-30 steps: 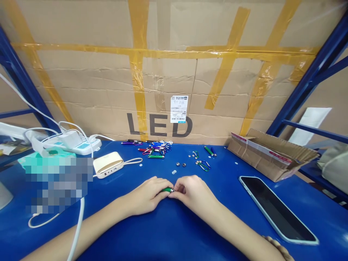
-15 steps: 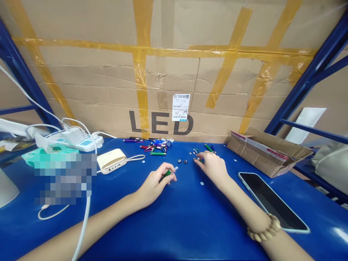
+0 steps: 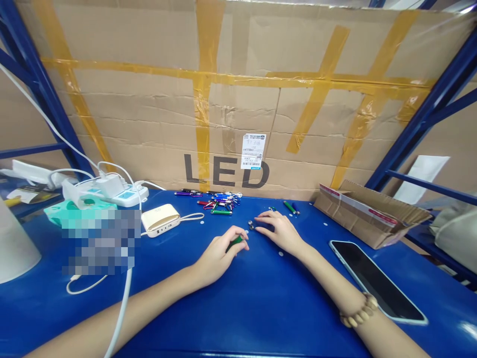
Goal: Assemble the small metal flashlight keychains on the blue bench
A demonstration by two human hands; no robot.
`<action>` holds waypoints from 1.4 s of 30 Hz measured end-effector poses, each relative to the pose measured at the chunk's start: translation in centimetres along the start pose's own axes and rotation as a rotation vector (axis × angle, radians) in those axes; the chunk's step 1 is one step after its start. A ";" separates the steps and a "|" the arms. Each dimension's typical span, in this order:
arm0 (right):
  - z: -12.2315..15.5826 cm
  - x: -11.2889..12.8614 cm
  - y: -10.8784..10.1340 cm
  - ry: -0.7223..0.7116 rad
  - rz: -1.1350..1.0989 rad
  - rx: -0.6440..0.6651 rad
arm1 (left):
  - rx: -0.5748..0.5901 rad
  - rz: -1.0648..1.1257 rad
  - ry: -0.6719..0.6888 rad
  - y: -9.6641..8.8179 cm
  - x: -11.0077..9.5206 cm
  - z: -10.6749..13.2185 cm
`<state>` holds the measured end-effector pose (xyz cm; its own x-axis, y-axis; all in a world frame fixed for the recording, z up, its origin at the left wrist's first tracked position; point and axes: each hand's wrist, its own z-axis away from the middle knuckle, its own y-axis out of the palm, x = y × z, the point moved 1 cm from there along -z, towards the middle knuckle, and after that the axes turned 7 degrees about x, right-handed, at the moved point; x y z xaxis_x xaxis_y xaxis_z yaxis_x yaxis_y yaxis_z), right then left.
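Observation:
My left hand is closed around a small green flashlight tube, mostly hidden by the fingers. My right hand is open just above the blue table, thumb and index finger apart. Two small round metal parts lie right by those fingertips; whether they are touched I cannot tell. Beyond the right hand are a green tube and a dark blue one. At the back, a pile of small coloured flashlights with clips lies on the table. A clear disc is near my right wrist.
On the right lie a phone and an open cardboard box. To the left are a cream power bank, a power strip and a white cable. A large taped carton stands behind.
My right hand has moved left from the loose parts at the back to the two round metal parts, its fingers parting. The left hand still grips the green tube. The view has shifted slightly.

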<state>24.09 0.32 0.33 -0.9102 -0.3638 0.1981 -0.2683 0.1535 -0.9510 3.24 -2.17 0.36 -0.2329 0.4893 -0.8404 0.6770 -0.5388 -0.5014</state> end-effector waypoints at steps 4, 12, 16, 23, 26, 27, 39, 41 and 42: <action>0.0 0.8 0.1 -0.053 -0.051 0.024 | -0.114 -0.037 -0.026 -0.3 0.2 -0.1; -0.1 1.5 -0.2 -0.058 -0.174 -0.050 | -0.037 -0.018 0.010 -0.2 -0.4 0.0; 0.0 1.5 -0.5 0.081 -0.481 -0.117 | -0.030 0.044 0.026 -0.2 -0.6 0.0; 0.7 3.4 -2.1 -0.014 -0.901 -0.149 | -0.079 -0.059 0.004 -0.4 -0.3 -0.2; 1.1 4.4 -2.4 -0.141 -0.872 -0.136 | -0.091 -0.132 0.027 -0.5 -0.3 -0.3; 1.2 4.7 -2.4 -0.168 -0.847 -0.133 | -0.097 -0.151 0.033 -0.5 -0.4 -0.3; 1.8 5.5 -2.4 -0.131 -0.635 -0.133 | -0.063 -0.196 0.078 -0.5 -0.4 0.0; 1.9 5.7 -2.7 -0.160 -0.577 -0.118 | -0.058 -0.228 0.112 -0.4 -0.3 0.1; 2.0 5.7 -2.7 -0.168 -0.552 -0.108 | -0.056 -0.249 0.131 -0.4 -0.2 0.2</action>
<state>20.22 -3.99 3.60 -0.5667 -0.5556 0.6083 -0.7270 -0.0101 -0.6865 2.88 -2.15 0.67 -0.3071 0.6885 -0.6570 0.6486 -0.3538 -0.6739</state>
